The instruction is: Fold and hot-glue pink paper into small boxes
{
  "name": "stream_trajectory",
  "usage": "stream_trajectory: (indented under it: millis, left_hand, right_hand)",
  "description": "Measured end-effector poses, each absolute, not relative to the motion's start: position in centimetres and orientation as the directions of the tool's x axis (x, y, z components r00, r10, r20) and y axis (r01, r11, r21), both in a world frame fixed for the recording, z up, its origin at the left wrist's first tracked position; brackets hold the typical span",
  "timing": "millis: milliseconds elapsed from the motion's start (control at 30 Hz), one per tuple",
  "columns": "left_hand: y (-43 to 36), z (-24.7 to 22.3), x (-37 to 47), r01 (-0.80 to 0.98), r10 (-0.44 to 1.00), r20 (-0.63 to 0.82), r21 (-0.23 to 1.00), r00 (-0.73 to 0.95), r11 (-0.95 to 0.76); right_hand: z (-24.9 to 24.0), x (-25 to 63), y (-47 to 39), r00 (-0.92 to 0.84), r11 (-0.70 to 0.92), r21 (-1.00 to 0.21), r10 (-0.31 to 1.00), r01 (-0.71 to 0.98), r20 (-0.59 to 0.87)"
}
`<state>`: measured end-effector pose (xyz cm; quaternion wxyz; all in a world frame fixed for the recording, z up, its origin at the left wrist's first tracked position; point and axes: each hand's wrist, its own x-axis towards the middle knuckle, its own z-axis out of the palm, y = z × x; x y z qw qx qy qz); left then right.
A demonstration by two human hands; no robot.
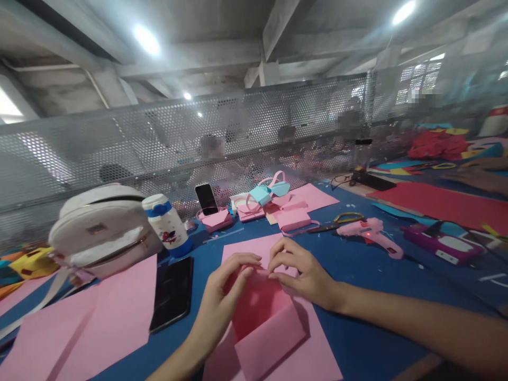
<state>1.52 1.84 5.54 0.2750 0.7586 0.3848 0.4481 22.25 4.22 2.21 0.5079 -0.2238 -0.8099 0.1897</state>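
An open pink paper box (270, 344) stands on a pink sheet (321, 354) in front of me. My left hand (228, 291) is closed on the box's far left edge, with thumb and fingers on either side of the paper. At the far right edge, my right hand (304, 272) has its fingertips bent together on the same box. The two hands are close but apart. The inside of the box looks deeper pink, and its far rim is partly hidden by my fingers.
A black phone (172, 293), a bottle (169, 227) and a white backpack (107, 227) are on the left. Small pink paper bags (293, 219) sit beyond the box. Scissors (337, 221), a pink glue gun (371, 233) and a purple device (444, 243) lie right. Another person's hand (476, 172) shows far right.
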Motion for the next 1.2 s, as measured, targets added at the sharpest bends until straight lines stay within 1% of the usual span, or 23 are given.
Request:
stream_trajectory:
  millis: [100,200,300,467,633,800,967,1067,1200]
  left_hand:
    - [2.2,6.3,1.1,0.361,0.862,0.404,0.789,0.305,-0.497]
    - [2.5,6.9,0.7,0.374,0.848,0.357,0.780,0.392,-0.501]
    - [2.8,7.1,0.5,0.378,0.802,0.386,0.732,0.455,-0.567]
    - [2.7,6.8,0.6,0.387,0.777,0.467,0.682,0.422,-0.620]
    - [2.2,7.1,1.1,0.398,0.772,0.496,0.665,0.397,-0.632]
    - [1.8,7.3,1.5,0.398,0.793,0.485,0.688,0.368,-0.606]
    - [1.6,7.4,1.5,0.423,0.819,0.451,0.704,0.355,-0.571]
    - [1.4,7.7,1.5,0.441,0.811,0.444,0.683,0.381,-0.582]
    - [0.8,7.9,1.7,0.453,0.762,0.508,0.613,0.402,-0.648]
  right_hand:
    - [2.2,22.3,4.2,-0.378,0.825,-0.543,0.557,0.153,0.740]
    - [2.2,22.3,4.2,-0.382,0.833,-0.535,0.544,0.141,0.747]
    - [2.2,22.2,4.1,-0.390,0.840,-0.523,0.534,0.144,0.750]
    - [2.1,22.1,3.9,-0.414,0.852,-0.507,0.512,0.132,0.752]
    - [2.1,22.0,3.9,-0.412,0.855,-0.504,0.505,0.121,0.758]
    - [2.4,21.9,3.8,-0.398,0.842,-0.534,0.516,0.077,0.758]
    - [2.6,21.9,3.6,-0.395,0.789,-0.608,0.588,0.089,0.705]
    - [2.5,21.9,3.6,-0.390,0.772,-0.629,0.609,0.092,0.691]
    - [2.5,21.8,3.5,-0.381,0.764,-0.638,0.619,0.091,0.687]
